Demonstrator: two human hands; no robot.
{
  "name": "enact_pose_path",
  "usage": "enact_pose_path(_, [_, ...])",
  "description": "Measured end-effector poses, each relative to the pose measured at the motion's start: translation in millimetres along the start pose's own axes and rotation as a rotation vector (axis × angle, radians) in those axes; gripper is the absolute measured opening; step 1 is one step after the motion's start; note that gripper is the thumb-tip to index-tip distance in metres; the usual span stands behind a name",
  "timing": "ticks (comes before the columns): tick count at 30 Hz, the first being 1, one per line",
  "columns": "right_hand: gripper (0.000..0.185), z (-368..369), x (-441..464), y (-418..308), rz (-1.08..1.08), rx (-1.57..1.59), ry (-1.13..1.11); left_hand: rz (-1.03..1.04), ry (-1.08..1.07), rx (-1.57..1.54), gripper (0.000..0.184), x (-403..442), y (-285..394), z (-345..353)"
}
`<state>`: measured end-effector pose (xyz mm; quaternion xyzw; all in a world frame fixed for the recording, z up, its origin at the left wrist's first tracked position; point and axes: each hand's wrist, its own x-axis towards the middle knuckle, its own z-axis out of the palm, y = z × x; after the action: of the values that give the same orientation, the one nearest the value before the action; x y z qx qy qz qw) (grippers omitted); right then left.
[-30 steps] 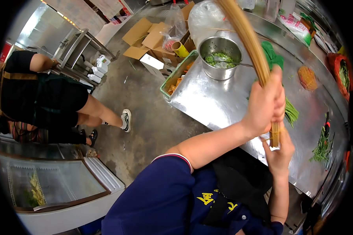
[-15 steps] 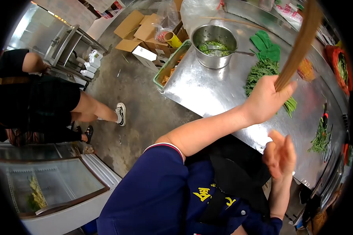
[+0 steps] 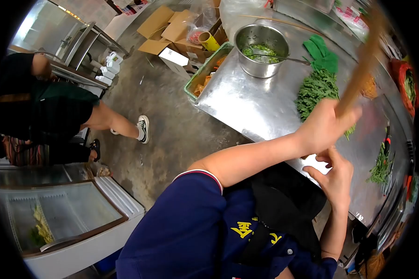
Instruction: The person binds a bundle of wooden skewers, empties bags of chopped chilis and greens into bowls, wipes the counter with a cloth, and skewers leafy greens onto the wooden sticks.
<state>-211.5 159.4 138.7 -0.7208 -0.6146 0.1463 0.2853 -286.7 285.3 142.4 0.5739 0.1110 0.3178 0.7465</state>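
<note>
My left hand (image 3: 325,126) is closed round a long bundle of thin brown sticks (image 3: 362,65), which slants up to the right and is blurred. Just below it, my right hand (image 3: 335,176) has its thumb apart from its curved fingers, with nothing visible between them. Its fingertips are close under my left hand; whether they touch is hard to tell. Leafy greens (image 3: 316,90) lie on the metal table (image 3: 233,100) behind my left hand, beside a green cloth or glove (image 3: 322,53).
A steel pot (image 3: 260,51) with chopped greens and a utensil stands on the table. Herbs (image 3: 381,167) lie at the right. Cardboard boxes (image 3: 172,35) and a green crate (image 3: 191,88) stand beyond the table edge. Another person (image 3: 60,107) is at the left, near a glass-topped freezer (image 3: 65,214).
The bundle's lower end, earlier visible between my hands, is now hidden. My right hand came off it, dropped lower, then rose towards my left hand. The other person's foot has shifted slightly.
</note>
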Motion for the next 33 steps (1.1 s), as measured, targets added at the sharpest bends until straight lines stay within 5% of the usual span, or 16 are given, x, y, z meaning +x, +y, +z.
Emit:
enact_pose_path(4, [0.047,18,-6,-7,0.139,0.290,0.183,-0.169,0.151,-0.801,0.047,4,20,-5])
enact_pose_path(8, [0.040,5,11,11,-0.228,-0.059,0.502,-0.390,0.114,-1.007,0.045,2,7,-6])
enact_pose_path(11, [0.035,-6,-2,-3,-0.079,0.531,0.486,-0.300,0.063,-0.752,0.046,0,8,-3])
enact_pose_path(12, [0.035,-10,-12,-3,-0.093,0.953,0.348,-0.226,0.071,-0.667,0.046,1,10,-3])
enact_pose_path(14, [0.031,-6,-13,-8,0.168,1.481,0.234,-0.100,0.090,-0.402,0.045,5,14,-2])
enact_pose_path(17, [0.050,22,-10,4,0.599,2.151,-0.153,0.139,0.093,-0.090,0.042,10,2,5])
enact_pose_path(19, [0.050,18,-9,7,0.508,2.125,-0.328,0.271,0.085,0.019,0.042,8,-7,9])
enact_pose_path(21, [0.050,7,-11,11,0.451,2.023,0.023,0.112,0.089,-0.100,0.040,2,-5,3])
enact_pose_path(23, [0.031,-1,-7,-5,0.332,1.511,0.484,-0.054,0.111,-0.248,0.039,3,2,-4])
enact_pose_path(25, [0.017,-13,-15,8,-0.031,1.128,0.147,-0.036,0.060,-0.216,0.038,6,4,-4])
enact_pose_path(27, [0.016,-19,-13,8,-0.064,0.921,0.007,-0.034,-0.013,-0.031,0.037,10,11,0])
enact_pose_path(29, [0.014,-35,-3,-4,0.292,0.462,-0.365,-0.017,-0.110,0.202,0.034,8,4,4])
enact_pose_path(31, [0.007,-18,3,5,0.199,0.128,-0.327,0.011,-0.188,0.374,0.033,3,-5,9])
enact_pose_path(33, [0.012,-11,4,9,0.106,-0.024,-0.219,0.007,-0.093,0.187,0.035,5,-10,11])
